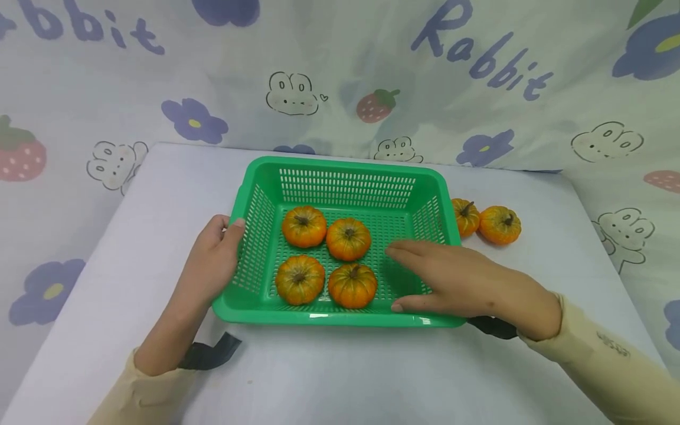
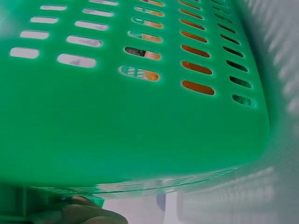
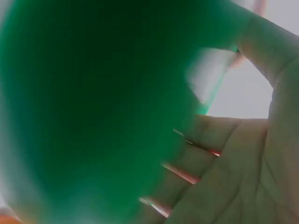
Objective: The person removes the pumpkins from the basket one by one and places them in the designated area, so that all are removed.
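A green plastic basket (image 1: 340, 319) with slotted walls sits on the white table. Inside, toward its left and middle, lie several small orange pumpkins (image 1: 348, 239) with brown stems. My left hand (image 1: 209, 262) grips the left rim, thumb over the top; the left wrist view is filled by the slotted basket wall (image 2: 131, 121), with some fingers (image 2: 88, 213) at the bottom. Over the basket's front right corner reaches my right hand (image 1: 464, 280), its fingers extended and holding nothing. In the right wrist view its palm (image 3: 233, 182) shows beside the blurred green basket wall (image 3: 103, 102).
Two more pumpkins, one (image 1: 465, 217) partly hidden by the basket and another (image 1: 500, 225) beside it, lie on the table to the right. Behind the table (image 1: 319, 378) hangs a cloth (image 1: 329, 53) printed with rabbits, flowers and strawberries.
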`<state>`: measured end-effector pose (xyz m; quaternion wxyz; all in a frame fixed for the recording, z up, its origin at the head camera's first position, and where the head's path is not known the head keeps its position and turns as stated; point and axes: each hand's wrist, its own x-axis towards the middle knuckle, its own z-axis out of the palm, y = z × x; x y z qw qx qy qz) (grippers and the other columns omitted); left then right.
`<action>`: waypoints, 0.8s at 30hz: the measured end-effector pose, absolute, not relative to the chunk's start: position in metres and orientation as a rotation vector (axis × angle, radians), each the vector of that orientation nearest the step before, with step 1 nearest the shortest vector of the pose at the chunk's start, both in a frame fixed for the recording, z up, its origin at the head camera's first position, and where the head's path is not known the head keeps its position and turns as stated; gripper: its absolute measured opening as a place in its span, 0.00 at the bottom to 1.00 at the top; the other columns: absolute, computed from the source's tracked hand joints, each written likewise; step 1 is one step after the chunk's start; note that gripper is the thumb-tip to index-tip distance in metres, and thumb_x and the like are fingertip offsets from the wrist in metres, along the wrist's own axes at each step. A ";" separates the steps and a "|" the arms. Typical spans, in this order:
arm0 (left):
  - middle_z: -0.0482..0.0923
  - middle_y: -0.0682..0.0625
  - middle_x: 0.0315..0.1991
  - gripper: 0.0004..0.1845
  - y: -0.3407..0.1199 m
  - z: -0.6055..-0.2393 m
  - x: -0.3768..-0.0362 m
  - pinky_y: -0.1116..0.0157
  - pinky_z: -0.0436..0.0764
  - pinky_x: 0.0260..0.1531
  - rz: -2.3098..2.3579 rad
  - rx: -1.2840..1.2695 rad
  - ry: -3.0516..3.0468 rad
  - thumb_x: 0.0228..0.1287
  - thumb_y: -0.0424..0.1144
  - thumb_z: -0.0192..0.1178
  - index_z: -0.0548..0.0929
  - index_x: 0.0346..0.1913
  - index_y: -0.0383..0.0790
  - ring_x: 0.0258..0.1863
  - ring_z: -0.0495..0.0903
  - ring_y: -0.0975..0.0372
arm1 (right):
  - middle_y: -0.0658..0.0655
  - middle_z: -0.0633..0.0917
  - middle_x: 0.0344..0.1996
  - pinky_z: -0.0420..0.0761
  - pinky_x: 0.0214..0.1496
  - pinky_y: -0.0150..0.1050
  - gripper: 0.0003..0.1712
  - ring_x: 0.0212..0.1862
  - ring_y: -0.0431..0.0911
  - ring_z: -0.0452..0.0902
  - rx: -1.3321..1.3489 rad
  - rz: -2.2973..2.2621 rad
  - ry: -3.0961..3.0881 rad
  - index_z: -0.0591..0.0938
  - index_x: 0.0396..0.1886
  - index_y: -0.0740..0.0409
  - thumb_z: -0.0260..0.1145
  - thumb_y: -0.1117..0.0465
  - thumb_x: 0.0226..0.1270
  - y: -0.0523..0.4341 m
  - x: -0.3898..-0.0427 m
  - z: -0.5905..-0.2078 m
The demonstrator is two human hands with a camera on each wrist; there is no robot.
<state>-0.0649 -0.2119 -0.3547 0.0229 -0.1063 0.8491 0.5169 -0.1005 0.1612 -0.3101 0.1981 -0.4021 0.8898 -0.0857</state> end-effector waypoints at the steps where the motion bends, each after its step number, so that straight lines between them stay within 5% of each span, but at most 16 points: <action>1: 0.81 0.30 0.43 0.31 -0.212 -0.354 -0.065 0.59 0.87 0.24 1.599 -0.330 2.630 0.86 0.56 0.36 0.67 0.61 0.26 0.29 0.88 0.53 | 0.60 0.70 0.76 0.74 0.70 0.58 0.54 0.76 0.58 0.66 -1.129 -0.221 2.475 0.68 0.79 0.61 0.59 0.25 0.71 0.160 -0.101 -0.309; 24: 0.81 0.31 0.43 0.30 -0.213 -0.357 -0.067 0.58 0.87 0.24 1.639 -0.318 2.595 0.86 0.56 0.37 0.67 0.60 0.27 0.30 0.87 0.53 | 0.60 0.76 0.71 0.74 0.70 0.57 0.50 0.71 0.57 0.73 -1.187 -0.130 2.329 0.71 0.76 0.62 0.61 0.28 0.72 0.130 -0.117 -0.296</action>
